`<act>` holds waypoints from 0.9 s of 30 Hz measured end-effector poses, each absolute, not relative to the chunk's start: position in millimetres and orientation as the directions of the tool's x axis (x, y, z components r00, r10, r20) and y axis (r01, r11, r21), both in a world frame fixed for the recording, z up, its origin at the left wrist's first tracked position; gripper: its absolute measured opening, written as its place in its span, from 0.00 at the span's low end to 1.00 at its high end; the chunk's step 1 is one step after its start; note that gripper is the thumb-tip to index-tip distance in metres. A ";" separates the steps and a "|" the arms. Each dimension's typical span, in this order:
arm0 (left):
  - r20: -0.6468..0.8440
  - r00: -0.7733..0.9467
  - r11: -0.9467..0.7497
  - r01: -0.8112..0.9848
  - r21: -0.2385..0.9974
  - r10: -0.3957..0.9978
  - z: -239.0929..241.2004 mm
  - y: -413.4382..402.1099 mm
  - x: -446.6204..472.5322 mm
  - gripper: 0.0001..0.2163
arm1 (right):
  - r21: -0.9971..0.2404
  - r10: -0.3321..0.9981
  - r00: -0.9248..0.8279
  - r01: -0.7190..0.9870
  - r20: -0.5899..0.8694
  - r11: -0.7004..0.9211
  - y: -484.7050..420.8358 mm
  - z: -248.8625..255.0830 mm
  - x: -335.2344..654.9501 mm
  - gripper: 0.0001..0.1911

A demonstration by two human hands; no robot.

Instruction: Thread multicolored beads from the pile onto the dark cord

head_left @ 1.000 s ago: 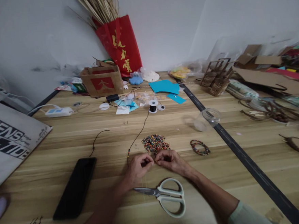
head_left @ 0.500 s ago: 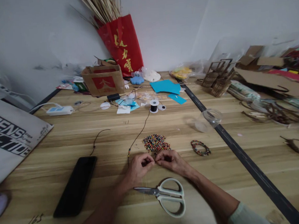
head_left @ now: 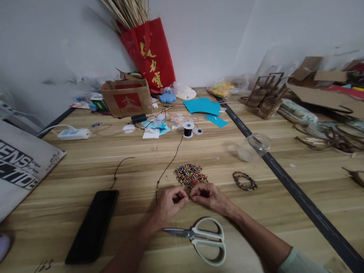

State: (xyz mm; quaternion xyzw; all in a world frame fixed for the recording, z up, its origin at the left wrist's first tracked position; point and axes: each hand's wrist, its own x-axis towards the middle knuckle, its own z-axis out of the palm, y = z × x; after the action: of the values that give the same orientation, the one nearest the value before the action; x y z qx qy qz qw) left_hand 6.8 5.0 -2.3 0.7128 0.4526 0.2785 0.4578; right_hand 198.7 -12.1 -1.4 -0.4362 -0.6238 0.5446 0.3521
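My left hand (head_left: 170, 206) is closed in a pinch, and the black cord (head_left: 170, 162) runs down into it from a white spool (head_left: 188, 130). A few coloured beads (head_left: 157, 185) are threaded on that cord just above the hand. My right hand (head_left: 210, 199) also pinches, its fingertips nearly meeting the left ones; what lies between them is too small to make out. Directly beyond both hands lies a pile of small multicoloured beads (head_left: 190, 174). Scissors with pale handles (head_left: 222, 237) rest on the table on the near side of my hands, blades slightly left.
A black phone (head_left: 92, 228) lies at the left, and a beaded bracelet (head_left: 245, 180) at the right. Farther off stand a clear plastic container (head_left: 259, 143), blue paper (head_left: 202, 106), a cardboard box (head_left: 126, 99) and a red bag (head_left: 151, 55). Woven baskets (head_left: 263, 99) are back right.
Both hands keep their pinch at almost the same spot. The whole view has shifted very slightly; the objects on the table stay put.
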 end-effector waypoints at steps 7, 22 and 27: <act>-0.025 0.436 -0.165 0.394 0.904 0.900 -0.7 5.4 6.9 0.04 | -0.986 0.927 -0.373 0.161 -0.031 0.032 -12.7 -0.2 198.4 0.12; -0.014 0.443 -0.178 0.388 0.904 0.896 1.0 4.5 7.8 0.05 | -0.988 0.928 -0.371 0.153 -0.031 0.028 -12.7 -1.4 197.5 0.11; -0.027 0.447 -0.172 0.398 0.901 0.894 0.6 4.3 7.3 0.05 | -0.989 0.926 -0.377 0.148 -0.038 0.019 -12.8 -0.1 197.3 0.10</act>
State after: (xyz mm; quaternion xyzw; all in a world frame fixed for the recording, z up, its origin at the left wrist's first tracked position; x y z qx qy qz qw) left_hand 7.3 4.3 0.6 0.7161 0.4509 0.2702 0.4591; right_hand 197.3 -12.8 -0.1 -0.4325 -0.6204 0.5508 0.3531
